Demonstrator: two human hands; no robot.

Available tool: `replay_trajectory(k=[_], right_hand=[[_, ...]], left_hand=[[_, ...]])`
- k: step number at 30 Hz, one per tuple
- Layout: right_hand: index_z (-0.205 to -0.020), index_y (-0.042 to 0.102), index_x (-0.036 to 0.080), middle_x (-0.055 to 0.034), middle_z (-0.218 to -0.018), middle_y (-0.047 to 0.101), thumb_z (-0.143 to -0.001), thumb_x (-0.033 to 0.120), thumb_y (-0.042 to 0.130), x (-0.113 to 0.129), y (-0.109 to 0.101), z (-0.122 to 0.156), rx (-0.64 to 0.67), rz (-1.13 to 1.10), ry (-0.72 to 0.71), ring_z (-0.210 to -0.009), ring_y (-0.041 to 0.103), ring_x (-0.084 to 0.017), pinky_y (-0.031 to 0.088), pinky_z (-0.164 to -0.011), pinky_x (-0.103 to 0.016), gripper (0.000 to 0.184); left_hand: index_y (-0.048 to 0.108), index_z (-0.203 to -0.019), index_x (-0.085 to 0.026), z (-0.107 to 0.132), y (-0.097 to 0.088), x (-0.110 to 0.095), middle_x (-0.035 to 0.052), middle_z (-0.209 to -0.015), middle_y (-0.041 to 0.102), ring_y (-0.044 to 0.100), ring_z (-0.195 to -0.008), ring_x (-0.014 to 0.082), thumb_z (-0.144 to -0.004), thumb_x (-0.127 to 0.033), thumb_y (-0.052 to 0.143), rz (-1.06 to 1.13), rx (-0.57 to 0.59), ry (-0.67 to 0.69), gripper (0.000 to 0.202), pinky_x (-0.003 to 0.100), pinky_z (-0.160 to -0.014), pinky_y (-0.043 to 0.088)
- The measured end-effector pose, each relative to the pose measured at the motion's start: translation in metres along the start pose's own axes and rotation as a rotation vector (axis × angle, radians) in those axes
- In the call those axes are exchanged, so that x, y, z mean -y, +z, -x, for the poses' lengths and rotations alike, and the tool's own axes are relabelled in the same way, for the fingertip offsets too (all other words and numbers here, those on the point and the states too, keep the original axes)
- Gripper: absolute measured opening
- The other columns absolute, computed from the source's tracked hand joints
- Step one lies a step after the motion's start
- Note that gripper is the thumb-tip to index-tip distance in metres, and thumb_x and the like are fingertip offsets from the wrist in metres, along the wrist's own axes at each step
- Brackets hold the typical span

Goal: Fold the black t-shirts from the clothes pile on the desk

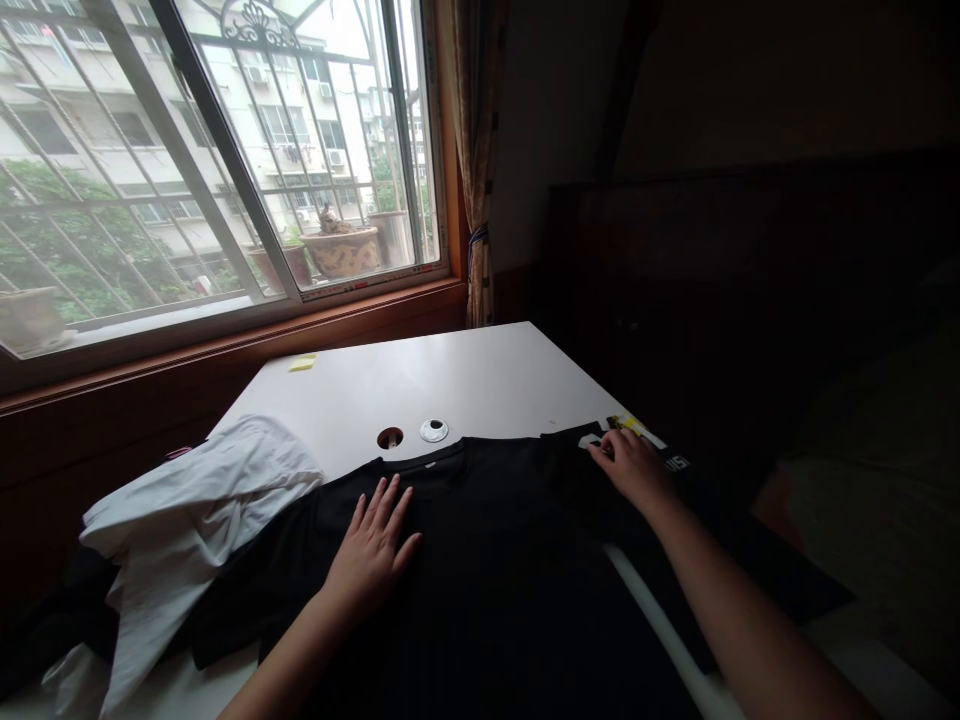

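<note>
A black short-sleeved T-shirt [487,570] lies spread over the near part of a white table [480,375], its neckline towards the window. My left hand [379,540] rests flat on it just below the neckline, fingers stretched out. Over at the right, my right hand [634,465] has thumb and fingers pinched together on a black garment with white letters [676,463]. A small white patch shows beside its fingertips; whether this is print or something else, I cannot tell. Where the lettered garment and the T-shirt meet is too dark to make out.
A crumpled white garment [217,490] lies at the left, with dark cloth under it. The tabletop has a round hole [390,438] and a silver grommet [434,430]. Yellow paper [302,362] sits near the far left corner. A barred window [300,150] and a tied curtain [478,200] stand behind.
</note>
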State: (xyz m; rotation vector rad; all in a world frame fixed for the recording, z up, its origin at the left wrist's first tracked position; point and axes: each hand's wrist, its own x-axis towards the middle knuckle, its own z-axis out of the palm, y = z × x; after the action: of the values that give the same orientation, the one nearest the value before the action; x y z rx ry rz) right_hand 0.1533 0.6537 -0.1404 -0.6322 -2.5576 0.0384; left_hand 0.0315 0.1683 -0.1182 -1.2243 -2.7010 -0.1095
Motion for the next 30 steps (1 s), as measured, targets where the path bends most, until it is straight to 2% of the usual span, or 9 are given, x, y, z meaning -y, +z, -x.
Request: replay_trajectory(k=[5, 11, 17, 20, 25, 30], right_hand=[[-0.083, 0.058, 0.023, -0.0098, -0.091, 0.061, -0.092, 0.055, 0.048, -0.002, 0.001, -0.001, -0.012, 0.003, -0.012, -0.088, 0.057, -0.029, 0.047, -0.080, -0.041, 0.035], [-0.079, 0.056, 0.024, -0.0087, -0.089, 0.062, -0.092, 0.062, 0.044, -0.007, 0.002, -0.002, 0.012, -0.058, 0.019, -0.086, 0.058, -0.029, 0.047, -0.080, -0.042, 0.042], [-0.075, 0.062, 0.024, -0.0106, -0.094, 0.066, -0.084, 0.074, 0.050, -0.023, -0.007, -0.002, 0.142, -0.120, 0.117, -0.089, 0.063, -0.032, 0.050, -0.082, -0.046, 0.053], [-0.078, 0.067, 0.024, -0.0104, -0.096, 0.070, -0.078, 0.072, 0.061, -0.026, -0.020, 0.000, 0.221, -0.274, 0.148, -0.091, 0.066, -0.032, 0.053, -0.082, -0.046, 0.048], [-0.091, 0.070, 0.027, -0.0070, -0.093, 0.075, -0.077, 0.057, 0.073, -0.023, -0.046, 0.005, 0.431, -0.601, 0.177, -0.086, 0.071, -0.031, 0.057, -0.076, -0.044, 0.034], [-0.104, 0.066, 0.027, -0.0073, -0.099, 0.074, -0.077, 0.049, 0.076, -0.006, -0.060, 0.007, 0.341, -0.931, 0.293, -0.089, 0.072, -0.032, 0.059, -0.074, -0.044, 0.036]], left_hand=[[0.032, -0.159, -0.023, 0.007, 0.003, 0.031, 0.0072, -0.166, 0.026, 0.024, -0.154, 0.0274, -0.104, -0.054, 0.035, -0.049, 0.031, -0.121, 0.063, 0.054, -0.125, 0.021], [0.033, -0.158, -0.020, 0.006, 0.005, 0.035, 0.0061, -0.167, 0.023, 0.022, -0.154, 0.0265, -0.104, -0.053, 0.034, -0.072, 0.042, -0.182, 0.064, 0.054, -0.125, 0.020], [0.036, -0.157, -0.018, 0.008, 0.003, 0.042, 0.0078, -0.166, 0.026, 0.023, -0.154, 0.0269, -0.103, -0.052, 0.033, -0.084, 0.058, -0.250, 0.063, 0.053, -0.124, 0.021], [0.037, -0.157, -0.019, 0.008, 0.004, 0.045, 0.0082, -0.166, 0.027, 0.024, -0.154, 0.0272, -0.103, -0.051, 0.034, -0.075, 0.040, -0.250, 0.062, 0.053, -0.124, 0.020], [0.037, -0.156, -0.020, 0.009, 0.005, 0.045, 0.0080, -0.166, 0.028, 0.025, -0.154, 0.0269, -0.103, -0.052, 0.034, -0.062, 0.022, -0.243, 0.062, 0.053, -0.124, 0.019], [0.036, -0.157, -0.021, 0.008, 0.002, 0.044, 0.0074, -0.166, 0.027, 0.023, -0.154, 0.0264, -0.103, -0.051, 0.035, -0.060, 0.058, -0.259, 0.061, 0.053, -0.124, 0.020]])
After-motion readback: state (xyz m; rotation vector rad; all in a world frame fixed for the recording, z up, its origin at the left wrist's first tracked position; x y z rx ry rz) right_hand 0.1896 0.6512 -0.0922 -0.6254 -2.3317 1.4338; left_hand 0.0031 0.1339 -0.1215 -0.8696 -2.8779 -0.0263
